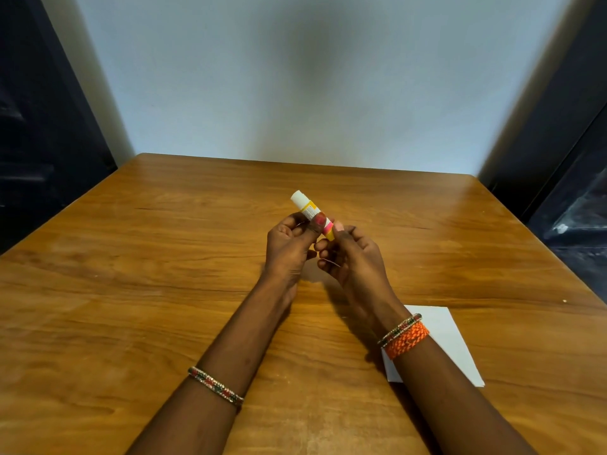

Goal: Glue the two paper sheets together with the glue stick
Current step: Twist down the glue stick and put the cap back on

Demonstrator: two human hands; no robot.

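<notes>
A glue stick (307, 207) with a white cap end and a yellow and pink label is held tilted above the middle of the wooden table (131, 290). My left hand (289, 247) grips its middle with thumb and fingers. My right hand (354, 257) holds its lower yellow end. White paper (450, 343) lies flat on the table at the near right, partly hidden under my right forearm. I cannot tell whether it is one sheet or two.
A pale wall (312, 77) rises behind the table's far edge. Dark furniture stands on both sides, left (39, 142) and right (565, 159). Bangles are on both wrists, with an orange woven band on the right one.
</notes>
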